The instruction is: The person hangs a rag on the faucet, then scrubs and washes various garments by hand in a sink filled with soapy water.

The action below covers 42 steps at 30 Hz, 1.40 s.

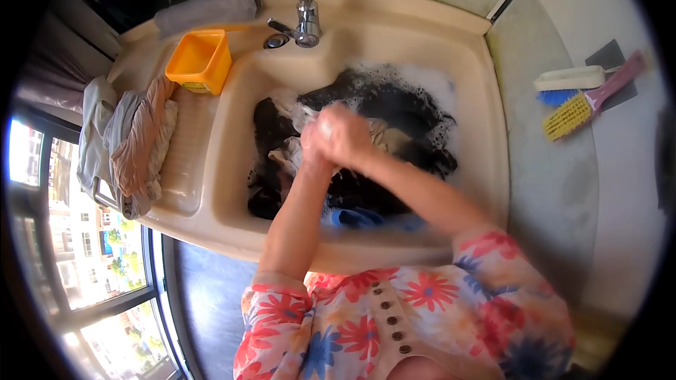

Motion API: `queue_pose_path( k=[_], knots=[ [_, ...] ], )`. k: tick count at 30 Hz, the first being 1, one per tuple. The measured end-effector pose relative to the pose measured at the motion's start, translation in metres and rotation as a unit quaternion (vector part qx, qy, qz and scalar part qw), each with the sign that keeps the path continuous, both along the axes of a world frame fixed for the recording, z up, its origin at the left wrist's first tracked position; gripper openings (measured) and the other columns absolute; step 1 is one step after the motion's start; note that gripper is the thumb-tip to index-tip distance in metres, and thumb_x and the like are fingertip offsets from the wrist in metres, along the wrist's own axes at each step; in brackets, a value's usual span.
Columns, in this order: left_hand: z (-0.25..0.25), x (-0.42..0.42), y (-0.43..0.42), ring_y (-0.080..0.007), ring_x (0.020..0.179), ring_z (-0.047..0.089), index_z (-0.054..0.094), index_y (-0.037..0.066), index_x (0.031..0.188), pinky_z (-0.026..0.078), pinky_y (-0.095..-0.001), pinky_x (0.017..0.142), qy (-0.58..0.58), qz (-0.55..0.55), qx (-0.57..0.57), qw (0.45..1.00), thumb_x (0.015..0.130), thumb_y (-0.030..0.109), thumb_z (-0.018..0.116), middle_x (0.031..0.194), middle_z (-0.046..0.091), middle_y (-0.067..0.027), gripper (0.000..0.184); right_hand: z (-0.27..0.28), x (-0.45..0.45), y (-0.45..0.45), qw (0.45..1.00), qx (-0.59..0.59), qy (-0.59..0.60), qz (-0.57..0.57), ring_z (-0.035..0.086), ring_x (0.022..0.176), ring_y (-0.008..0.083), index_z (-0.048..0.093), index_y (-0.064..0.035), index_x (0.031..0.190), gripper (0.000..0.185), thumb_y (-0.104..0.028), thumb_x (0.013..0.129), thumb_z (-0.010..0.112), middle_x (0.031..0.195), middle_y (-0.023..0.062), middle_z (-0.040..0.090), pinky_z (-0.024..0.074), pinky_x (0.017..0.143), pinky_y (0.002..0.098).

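Note:
My left hand (314, 146) and my right hand (342, 135) are pressed together above the laundry in the sink (232, 169). Both are closed, the right one smeared by motion. A light-coloured cloth (301, 117) shows at their far left side and seems gripped between them; most of it is hidden by the fingers. Dark wet clothes (394, 102) lie around and beneath my hands in sudsy water. Beige cloth (391, 141) shows just right of my hands, and a blue cloth (358, 218) lies at the sink's near side.
A chrome faucet (308, 24) rises behind the sink. On the left ledge stand a yellow tub (201, 60) and heaped clothes (134, 141). A grey cloth (208, 10) drapes the back rim. Two brushes, one yellow-bristled (569, 116), one white-backed (570, 77), hang on the right wall.

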<state>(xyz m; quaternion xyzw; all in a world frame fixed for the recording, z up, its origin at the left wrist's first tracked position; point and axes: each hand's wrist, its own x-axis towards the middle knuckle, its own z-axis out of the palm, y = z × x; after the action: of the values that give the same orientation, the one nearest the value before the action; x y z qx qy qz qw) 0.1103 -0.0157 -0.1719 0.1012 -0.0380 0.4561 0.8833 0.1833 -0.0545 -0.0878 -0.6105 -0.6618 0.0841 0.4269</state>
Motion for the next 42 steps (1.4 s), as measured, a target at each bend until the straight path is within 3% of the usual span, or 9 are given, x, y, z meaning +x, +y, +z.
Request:
queue_pose_path(
  k=[2,7,10,12,18,26,33,39,42],
  knots=[
    [0.043,0.016,-0.012,-0.0234,0.084,0.055,0.052,0.005,0.098,0.046,-0.0369,0.072,0.338,0.037,-0.216,0.915,0.086,0.023,0.038,0.093,0.056,-0.0101,0.025,-0.021,0.033,0.037,0.984,-0.118,0.02,-0.131,0.057,0.067,0.0334,0.056,-0.0074,0.075,0.019,-0.026,0.071,0.061,0.074,0.0137,0.059,0.0463,0.058,0.0419],
    [0.054,0.02,-0.012,-0.0212,0.083,0.054,0.052,0.003,0.093,0.045,-0.0349,0.071,0.378,0.08,-0.212,0.898,0.089,0.023,0.037,0.093,0.055,-0.0079,0.025,-0.005,0.024,0.006,0.992,-0.048,-0.02,-0.118,0.057,0.068,0.0334,0.055,-0.0078,0.076,0.02,-0.025,0.069,0.062,0.073,0.0137,0.057,0.046,0.058,0.0417],
    [0.01,0.007,-0.019,-0.0199,0.077,0.055,0.051,0.005,0.084,0.046,-0.0342,0.067,-0.008,-0.005,0.031,0.999,0.088,0.022,0.038,0.084,0.056,-0.0075,0.022,0.011,-0.007,-0.023,0.997,0.063,-0.049,0.021,0.057,0.067,0.0338,0.053,-0.0088,0.073,0.015,-0.023,0.07,0.058,0.075,0.0134,0.056,0.0448,0.059,0.0434],
    [0.057,0.02,-0.017,-0.0197,0.068,0.054,0.053,0.005,0.083,0.046,-0.0312,0.061,0.322,0.012,-0.236,0.917,0.085,0.022,0.042,0.079,0.057,-0.0075,0.02,-0.012,0.021,0.001,0.995,-0.052,-0.009,-0.087,0.057,0.072,0.0341,0.056,-0.0097,0.076,0.022,-0.031,0.071,0.057,0.073,0.0136,0.058,0.0454,0.062,0.0438],
    [0.057,0.007,-0.01,-0.0141,0.062,0.05,0.059,0.002,0.081,0.041,-0.0249,0.056,0.589,-0.119,0.264,0.754,0.073,0.015,0.055,0.074,0.057,-0.0043,0.016,-0.024,0.116,0.014,0.945,-0.287,0.049,-0.15,0.06,0.074,0.0256,0.063,-0.0045,0.08,0.045,-0.048,0.078,0.053,0.079,0.0131,0.064,0.0453,0.065,0.0328],
    [0.075,0.002,-0.014,-0.0182,0.072,0.053,0.06,0.005,0.096,0.042,-0.0296,0.065,0.659,-0.166,0.509,0.529,0.052,0.022,0.07,0.074,0.057,-0.0088,0.049,0.063,0.15,-0.009,0.944,-0.089,0.318,-0.022,0.048,0.063,0.0062,0.06,-0.0033,0.075,0.029,-0.03,0.083,0.058,0.066,-0.0016,0.052,0.0384,0.058,0.0208],
    [0.077,-0.005,-0.001,-0.0162,0.075,0.056,0.063,0.005,0.082,0.044,-0.0289,0.067,0.601,-0.175,0.399,0.67,0.055,0.025,0.07,0.074,0.059,-0.0061,0.035,0.038,0.183,-0.016,0.854,-0.096,0.509,-0.041,0.051,0.061,0.0098,0.059,-0.0018,0.084,0.03,-0.032,0.082,0.06,0.071,0.0026,0.054,0.0417,0.055,0.0244],
    [0.096,0.002,-0.02,-0.0149,0.07,0.057,0.059,0.001,0.086,0.044,-0.0259,0.063,0.617,-0.145,0.51,0.582,0.059,0.021,0.076,0.075,0.06,-0.0066,0.038,0.058,0.173,-0.017,0.867,-0.086,0.488,-0.054,0.049,0.062,0.0081,0.058,-0.0037,0.081,0.028,-0.032,0.08,0.063,0.07,0.001,0.054,0.0408,0.053,0.0231],
    [0.108,-0.013,-0.006,-0.0191,0.074,0.059,0.057,-0.001,0.092,0.046,-0.0269,0.066,0.572,-0.08,0.295,0.761,0.064,0.01,0.07,0.081,0.061,-0.0101,0.033,0.045,0.18,-0.025,0.917,-0.136,0.372,-0.039,0.05,0.065,0.008,0.059,-0.0035,0.082,0.029,-0.031,0.077,0.066,0.073,0.0012,0.056,0.0418,0.055,0.0233]
  ],
)
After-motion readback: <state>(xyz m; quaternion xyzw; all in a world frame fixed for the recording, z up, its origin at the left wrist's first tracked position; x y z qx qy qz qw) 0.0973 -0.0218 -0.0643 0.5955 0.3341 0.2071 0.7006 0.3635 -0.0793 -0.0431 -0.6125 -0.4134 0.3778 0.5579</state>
